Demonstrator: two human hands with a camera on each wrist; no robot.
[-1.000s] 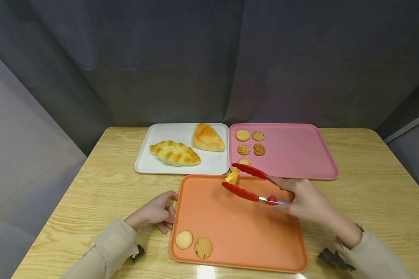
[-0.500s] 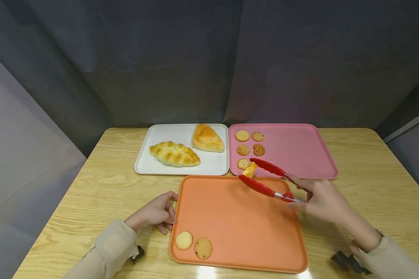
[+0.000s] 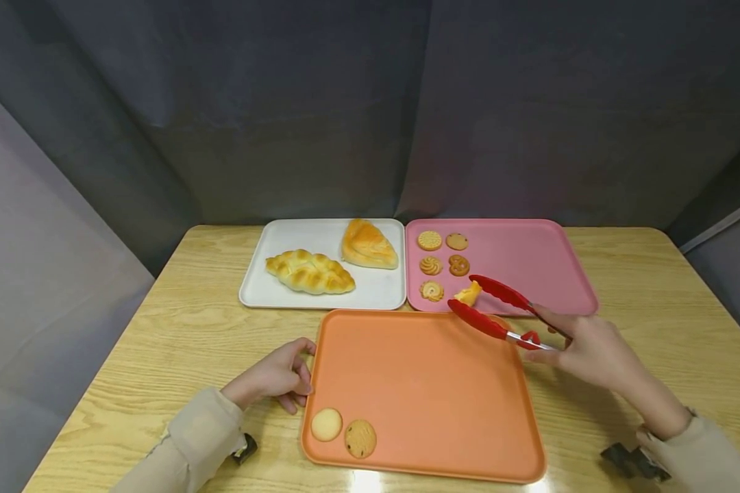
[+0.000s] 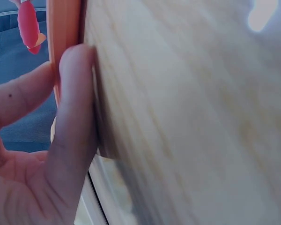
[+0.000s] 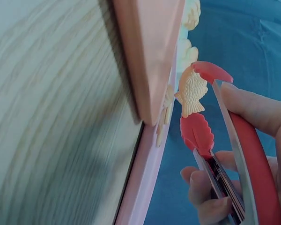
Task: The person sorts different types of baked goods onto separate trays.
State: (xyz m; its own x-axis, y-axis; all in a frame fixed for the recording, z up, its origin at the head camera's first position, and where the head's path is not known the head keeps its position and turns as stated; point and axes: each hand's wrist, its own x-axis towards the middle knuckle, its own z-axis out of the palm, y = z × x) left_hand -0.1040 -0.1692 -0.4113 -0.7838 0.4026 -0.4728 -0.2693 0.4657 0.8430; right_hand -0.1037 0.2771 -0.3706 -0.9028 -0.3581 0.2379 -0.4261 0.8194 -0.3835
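Note:
My right hand grips red-tipped tongs near the pink tray's front edge. Between the tong tips is a small golden fish-shaped pastry, its scales and tail showing in the right wrist view. It hangs over the gap where the pink tray meets the orange tray. My left hand touches the orange tray's left rim with its fingertips, fingers loosely bent. In that tray's near left corner lie a plain round cookie and a chocolate chip cookie.
Several small cookies, among them a pretzel-shaped one and a swirl cookie, fill the pink tray's left side. A white tray to its left carries a braided bread and a triangular pastry. A dark curtain stands behind.
My right hand has carried the tongs and fish-shaped pastry rightward, from above the orange tray's back edge to the pink tray's front edge. My left hand has stayed in place.

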